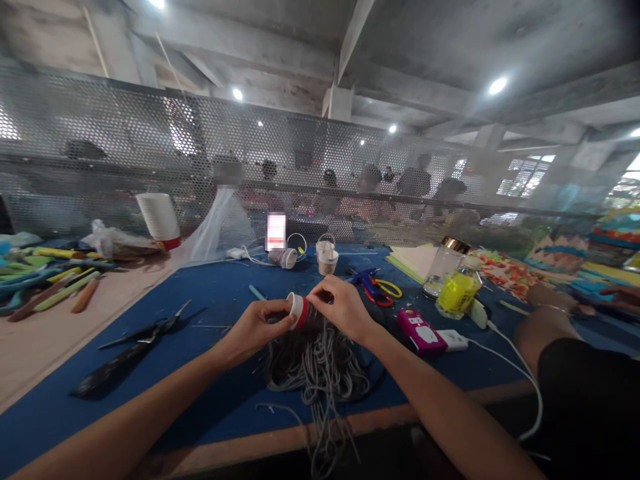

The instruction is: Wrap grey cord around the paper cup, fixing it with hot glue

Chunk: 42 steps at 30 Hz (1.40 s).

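A paper cup, white with a red band, lies tilted on its side between my hands just above the table. My left hand grips it by the rim end, thumb and fingers closed around the wall. Grey cord is wound around the cup's other end. There my right hand has thumb and forefinger pinched together at the cord; the exact strand between them is partly hidden. A loose heap of grey cord lies below the cup, with strands hanging over the table's front edge.
Black pliers lie at left, beyond them a pile of coloured tools and stacked paper cups. Farther right are a blue glue gun, a purple box, and glass jars. A co-worker's arm rests at right.
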Motion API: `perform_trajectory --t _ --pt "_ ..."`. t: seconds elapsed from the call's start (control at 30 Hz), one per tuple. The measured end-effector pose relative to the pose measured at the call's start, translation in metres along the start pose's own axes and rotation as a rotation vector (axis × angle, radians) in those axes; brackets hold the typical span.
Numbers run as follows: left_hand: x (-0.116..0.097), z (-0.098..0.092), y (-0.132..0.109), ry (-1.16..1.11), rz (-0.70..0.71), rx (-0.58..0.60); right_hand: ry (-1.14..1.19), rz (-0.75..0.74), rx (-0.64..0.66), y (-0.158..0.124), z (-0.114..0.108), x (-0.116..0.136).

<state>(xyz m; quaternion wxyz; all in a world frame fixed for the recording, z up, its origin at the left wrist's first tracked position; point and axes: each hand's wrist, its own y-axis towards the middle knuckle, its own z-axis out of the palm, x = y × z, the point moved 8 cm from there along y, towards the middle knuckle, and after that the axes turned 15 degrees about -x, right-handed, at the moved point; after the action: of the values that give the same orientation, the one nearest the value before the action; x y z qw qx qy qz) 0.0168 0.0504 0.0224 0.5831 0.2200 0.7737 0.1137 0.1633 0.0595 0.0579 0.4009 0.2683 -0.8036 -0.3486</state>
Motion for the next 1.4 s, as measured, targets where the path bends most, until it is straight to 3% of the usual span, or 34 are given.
perform_trajectory --t 1.4 --pt "-0.0048 -0.001 0.0007 0.054 0.03 -0.014 -0.032 0.032 0.004 0.0013 0.0034 -0.0042"
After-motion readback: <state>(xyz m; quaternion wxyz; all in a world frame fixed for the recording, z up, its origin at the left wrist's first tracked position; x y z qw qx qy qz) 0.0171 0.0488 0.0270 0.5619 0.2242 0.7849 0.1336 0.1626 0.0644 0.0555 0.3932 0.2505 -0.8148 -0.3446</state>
